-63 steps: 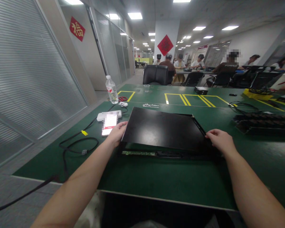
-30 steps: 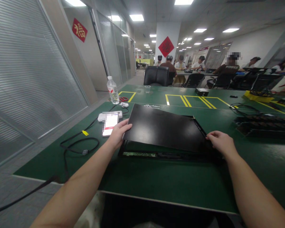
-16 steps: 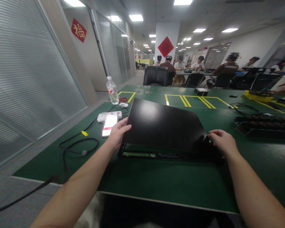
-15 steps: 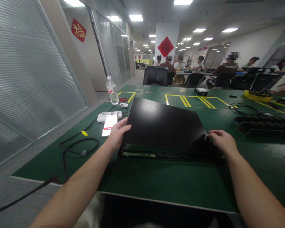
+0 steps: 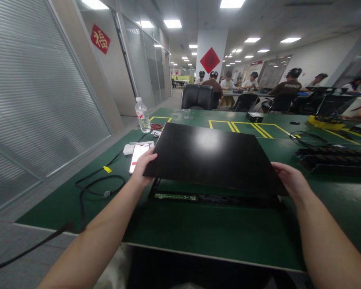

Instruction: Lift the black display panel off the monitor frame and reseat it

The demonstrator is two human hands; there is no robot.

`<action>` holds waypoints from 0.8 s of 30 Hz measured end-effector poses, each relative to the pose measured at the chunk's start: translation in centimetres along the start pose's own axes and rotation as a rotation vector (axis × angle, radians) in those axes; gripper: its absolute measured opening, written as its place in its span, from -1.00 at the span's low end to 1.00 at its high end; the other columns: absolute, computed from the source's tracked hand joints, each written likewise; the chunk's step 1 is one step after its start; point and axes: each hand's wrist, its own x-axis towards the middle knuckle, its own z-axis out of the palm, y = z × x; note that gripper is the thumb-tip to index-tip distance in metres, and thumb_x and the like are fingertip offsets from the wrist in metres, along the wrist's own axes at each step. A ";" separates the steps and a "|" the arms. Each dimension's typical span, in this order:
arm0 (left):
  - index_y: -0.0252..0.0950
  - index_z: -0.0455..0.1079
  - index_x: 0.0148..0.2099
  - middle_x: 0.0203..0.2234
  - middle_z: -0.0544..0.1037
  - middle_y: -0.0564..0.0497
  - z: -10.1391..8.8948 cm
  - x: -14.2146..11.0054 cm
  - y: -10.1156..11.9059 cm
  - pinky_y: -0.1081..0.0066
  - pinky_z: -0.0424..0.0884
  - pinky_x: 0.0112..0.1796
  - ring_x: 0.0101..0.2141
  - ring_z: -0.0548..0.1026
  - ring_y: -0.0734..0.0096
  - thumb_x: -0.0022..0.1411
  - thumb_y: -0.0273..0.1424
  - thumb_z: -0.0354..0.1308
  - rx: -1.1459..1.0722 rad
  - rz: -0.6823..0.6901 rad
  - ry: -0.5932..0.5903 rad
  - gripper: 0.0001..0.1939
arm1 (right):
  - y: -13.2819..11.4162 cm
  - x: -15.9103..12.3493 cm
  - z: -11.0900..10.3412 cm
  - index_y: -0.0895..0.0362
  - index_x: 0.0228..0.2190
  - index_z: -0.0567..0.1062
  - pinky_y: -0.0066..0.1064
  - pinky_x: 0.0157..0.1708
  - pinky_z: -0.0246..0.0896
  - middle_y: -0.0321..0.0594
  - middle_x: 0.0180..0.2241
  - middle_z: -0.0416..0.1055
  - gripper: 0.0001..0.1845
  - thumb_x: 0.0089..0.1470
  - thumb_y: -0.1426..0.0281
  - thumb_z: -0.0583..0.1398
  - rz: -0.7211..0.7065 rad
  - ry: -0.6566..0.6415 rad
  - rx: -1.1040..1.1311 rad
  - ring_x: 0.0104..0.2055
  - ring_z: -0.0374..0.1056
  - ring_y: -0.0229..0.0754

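A flat, glossy black screen panel [image 5: 210, 160] is held up above the table between my two hands. My left hand [image 5: 143, 168] grips its left edge, with the thumb on top and the fingers underneath. At the right edge my right hand [image 5: 290, 180] closes on the panel, its fingers partly hidden. Below the panel lies a thin black frame [image 5: 243, 199] with a green circuit board [image 5: 176, 196] along its near side. Most of that frame is covered by the panel.
The green table [image 5: 216, 233] carries a phone [image 5: 137, 155], a water bottle [image 5: 142, 115], red scissors [image 5: 156, 126] and a looped black cable [image 5: 106, 194] at left. A plastic cup [image 5: 186, 113] and small black box [image 5: 255, 117] stand farther back. Black ribbed parts [image 5: 333, 158] lie right. People sit beyond.
The panel's right side and near edge have lifted away from the frame, and it looks more level. My right hand has moved from the corner to grip the panel's right edge.
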 end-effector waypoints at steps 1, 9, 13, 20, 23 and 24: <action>-0.29 0.74 0.02 -0.11 0.82 -0.12 0.0 0.0 0.1 0.12 0.66 0.03 -0.01 0.75 -0.14 -0.05 -0.27 0.57 -0.009 0.000 0.003 -0.47 | -0.5 -0.7 0.3 0.04 -0.26 0.63 -0.19 -0.32 0.57 -0.22 -0.43 0.59 -0.72 -0.11 0.31 0.39 -0.013 -0.016 0.061 -0.36 0.59 0.03; -0.28 0.73 -0.15 -0.24 0.81 -0.04 0.6 0.1 0.1 0.29 0.60 -0.20 -0.15 0.75 0.00 -0.12 -0.29 0.53 -0.041 0.005 0.076 -0.59 | -0.9 -2.2 0.6 0.05 -0.22 0.65 0.15 -0.05 0.63 -0.06 -0.27 0.70 -0.71 -0.07 0.33 0.33 0.071 -0.122 0.279 -0.19 0.68 0.20; -0.27 0.73 -0.23 -0.23 0.81 -0.06 1.0 0.1 -0.3 0.26 0.59 -0.09 -0.05 0.74 -0.05 -0.11 -0.23 0.55 -0.003 0.024 0.090 -0.64 | -1.2 -1.9 1.0 0.05 -0.17 0.67 0.04 -0.13 0.66 -0.09 -0.25 0.72 -0.58 -0.16 0.39 0.28 0.028 -0.068 0.393 -0.29 0.66 0.10; -0.25 0.76 -0.08 0.05 0.78 -0.18 0.4 0.2 -1.6 -0.03 0.44 0.28 0.26 0.59 -0.26 0.08 0.10 0.46 0.289 -0.105 0.003 -0.43 | -2.3 -2.2 1.9 0.08 -0.08 0.71 -0.07 -0.28 0.64 -0.17 -0.24 0.71 -0.39 -0.26 0.40 0.23 -0.157 0.138 0.608 -0.37 0.62 0.02; -0.22 0.75 -0.03 0.18 0.73 -0.22 -0.4 0.6 -2.0 -0.08 0.34 0.37 0.34 0.52 -0.28 0.08 0.13 0.44 0.476 -0.047 0.041 -0.40 | -2.6 -2.5 2.3 0.09 -0.11 0.68 -0.26 -0.42 0.59 -0.20 -0.22 0.69 -0.41 -0.28 0.44 0.21 -0.267 0.158 0.688 -0.39 0.59 -0.08; -0.21 0.75 -0.02 0.20 0.71 -0.23 -0.5 0.7 -2.0 -0.09 0.32 0.39 0.35 0.51 -0.28 0.08 0.13 0.43 0.538 -0.028 0.040 -0.40 | -2.7 -2.6 2.5 0.09 -0.14 0.66 -0.31 -0.45 0.58 -0.21 -0.22 0.67 -0.43 -0.29 0.46 0.21 -0.298 0.160 0.712 -0.39 0.58 -0.11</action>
